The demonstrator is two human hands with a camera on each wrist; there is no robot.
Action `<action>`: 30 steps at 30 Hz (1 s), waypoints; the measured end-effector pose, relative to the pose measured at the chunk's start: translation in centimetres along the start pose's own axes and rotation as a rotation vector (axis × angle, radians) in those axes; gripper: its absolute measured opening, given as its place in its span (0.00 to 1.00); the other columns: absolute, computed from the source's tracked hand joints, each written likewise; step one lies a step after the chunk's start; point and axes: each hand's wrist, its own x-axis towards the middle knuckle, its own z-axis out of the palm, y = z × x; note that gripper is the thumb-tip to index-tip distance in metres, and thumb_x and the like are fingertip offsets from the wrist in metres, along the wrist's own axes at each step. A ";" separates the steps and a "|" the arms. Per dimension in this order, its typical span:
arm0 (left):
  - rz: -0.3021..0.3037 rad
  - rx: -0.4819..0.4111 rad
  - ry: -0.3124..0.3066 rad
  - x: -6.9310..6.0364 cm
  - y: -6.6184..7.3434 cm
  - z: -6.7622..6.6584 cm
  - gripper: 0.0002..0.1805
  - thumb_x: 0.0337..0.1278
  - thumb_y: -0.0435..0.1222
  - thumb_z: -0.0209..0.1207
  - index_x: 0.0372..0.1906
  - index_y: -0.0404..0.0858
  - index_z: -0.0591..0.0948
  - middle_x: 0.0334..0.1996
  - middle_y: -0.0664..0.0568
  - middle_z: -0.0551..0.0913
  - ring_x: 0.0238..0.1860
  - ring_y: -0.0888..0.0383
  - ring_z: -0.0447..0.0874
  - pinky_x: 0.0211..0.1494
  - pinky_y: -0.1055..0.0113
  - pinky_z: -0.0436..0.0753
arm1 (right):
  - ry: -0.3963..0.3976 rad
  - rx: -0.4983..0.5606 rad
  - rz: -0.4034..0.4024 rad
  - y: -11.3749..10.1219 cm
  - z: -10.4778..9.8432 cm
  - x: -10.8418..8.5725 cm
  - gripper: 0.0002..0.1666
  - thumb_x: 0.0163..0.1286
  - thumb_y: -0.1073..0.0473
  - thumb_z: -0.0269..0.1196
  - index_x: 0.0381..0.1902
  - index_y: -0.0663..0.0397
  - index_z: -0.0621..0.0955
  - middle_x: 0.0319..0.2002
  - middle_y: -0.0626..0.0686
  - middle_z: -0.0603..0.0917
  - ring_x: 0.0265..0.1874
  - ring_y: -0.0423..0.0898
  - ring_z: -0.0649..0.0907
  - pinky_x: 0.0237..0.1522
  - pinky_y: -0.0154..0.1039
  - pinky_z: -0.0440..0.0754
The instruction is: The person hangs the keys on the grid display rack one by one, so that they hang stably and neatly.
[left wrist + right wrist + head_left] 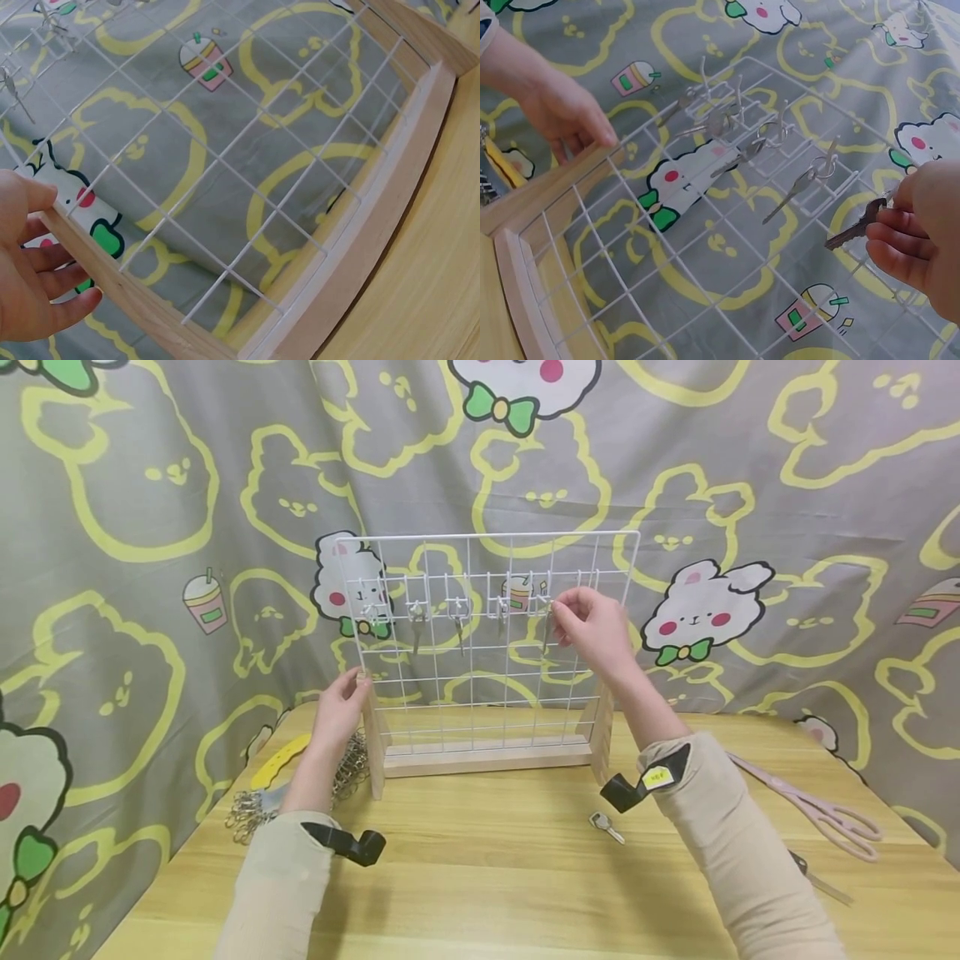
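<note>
A white wire grid rack (471,681) stands upright in wooden feet on the table. My left hand (339,714) holds the top of its left wooden post (124,289), thumb in front and fingers behind. At the rightmost hook, my right hand (594,622) pinches a key (853,227) near its head. Whether this key's ring is over the hook is hidden by the fingers. Several other keys hang from the hooks to the left, among them one on a small ring (787,201) beside the right hand.
A loose key (607,827) lies in front of the rack's right foot. Pink-handled scissors (817,814) and a dark-headed key-like item (823,881) are at the right, partly behind the sleeve. Metal clasps (247,812) and a yellow strip (279,763) lie at the left.
</note>
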 end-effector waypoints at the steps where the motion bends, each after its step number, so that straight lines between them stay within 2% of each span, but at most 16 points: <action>1: -0.002 0.000 0.000 0.0 0.0 0.0 0.32 0.70 0.46 0.44 0.72 0.40 0.52 0.71 0.40 0.52 0.70 0.46 0.48 0.70 0.53 0.54 | -0.005 -0.006 0.004 0.1 0.1 0.0 0.11 0.68 0.61 0.57 0.37 0.66 0.78 0.27 0.62 0.81 0.23 0.46 0.80 0.25 0.33 0.82; 6: -0.005 0.000 0.001 0.0 0.0 -0.1 0.32 0.70 0.46 0.44 0.72 0.40 0.51 0.71 0.41 0.51 0.70 0.47 0.48 0.70 0.54 0.53 | -0.019 -0.033 0.031 0.5 0.2 -0.2 0.13 0.69 0.59 0.57 0.39 0.66 0.79 0.28 0.58 0.82 0.24 0.44 0.80 0.27 0.35 0.83; 16: 0.004 0.009 0.002 0.1 -0.1 0.0 0.32 0.70 0.46 0.44 0.72 0.40 0.52 0.70 0.40 0.52 0.70 0.47 0.49 0.70 0.54 0.54 | -0.064 -0.040 0.054 2.0 0.2 -1.3 0.12 0.69 0.59 0.56 0.38 0.65 0.78 0.29 0.59 0.83 0.27 0.50 0.82 0.27 0.34 0.83; 20: 0.001 0.010 -0.003 0.1 -0.1 0.0 0.32 0.70 0.46 0.44 0.72 0.40 0.52 0.71 0.41 0.50 0.70 0.47 0.48 0.70 0.54 0.53 | -0.093 -0.064 0.054 3.2 0.0 -2.3 0.13 0.69 0.59 0.56 0.41 0.65 0.78 0.29 0.58 0.83 0.28 0.49 0.81 0.27 0.33 0.82; 24: 0.000 0.008 0.000 0.2 0.0 0.0 0.32 0.70 0.46 0.44 0.72 0.39 0.52 0.71 0.40 0.51 0.70 0.47 0.48 0.70 0.53 0.53 | -0.131 -0.091 0.062 4.4 -0.2 -3.6 0.12 0.69 0.58 0.57 0.42 0.63 0.78 0.30 0.57 0.83 0.31 0.52 0.82 0.28 0.33 0.83; 30: 0.000 0.011 0.006 0.1 0.0 0.0 0.31 0.70 0.45 0.44 0.72 0.39 0.52 0.70 0.40 0.53 0.70 0.46 0.49 0.70 0.53 0.54 | -0.168 -0.108 0.087 6.4 -0.7 -6.1 0.12 0.67 0.59 0.58 0.43 0.63 0.78 0.33 0.60 0.83 0.32 0.53 0.83 0.32 0.38 0.83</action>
